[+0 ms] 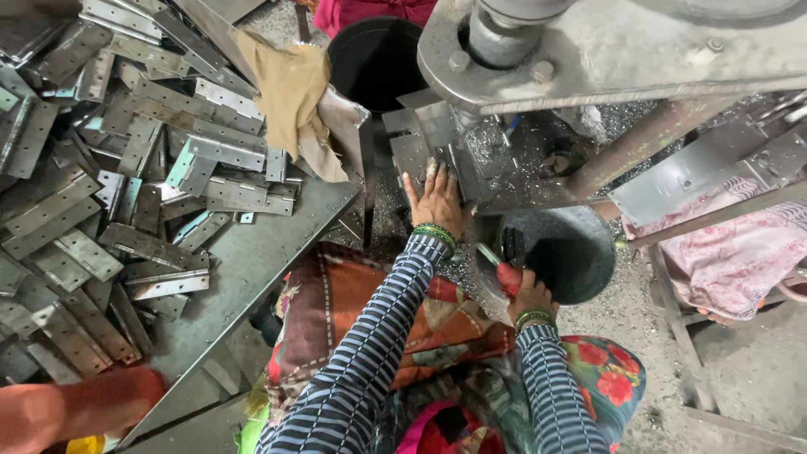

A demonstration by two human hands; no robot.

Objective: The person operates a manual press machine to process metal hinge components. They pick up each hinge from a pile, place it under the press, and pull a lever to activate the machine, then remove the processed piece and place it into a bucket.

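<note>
- Metal table (252, 261) on the left, its top heaped with flat steel hinge plates (126, 168); the pile runs from the far left edge toward the right corner, where bare tabletop shows.
- Tan rag (290, 92) lies on the pile's far right edge, draped over plates.
- Blurred orange shape (76, 408) at the table's near left corner, another person's limb perhaps; can't tell.
- Black bucket (374, 59) stands just beyond the table's far right corner, dark inside, contents not visible.
- Left hand (437, 202), fingers spread flat, presses on a steel plate (420, 155) at the press bed under the heavy machine head (588, 42); palm down, not a closed grip.
- Metal filings (504, 147) are scattered around the bed.
- Right hand (525, 290) is closed around a red-handled tool (508, 273), low beside a round dark pan (563, 252).
- Grey sheet bracket (698, 172) leans at the right; pink patterned cloth (740, 252) below it.
- Progress, judged: one plate sits at the press, a big pile is left on the table; finished count can't be told.
</note>
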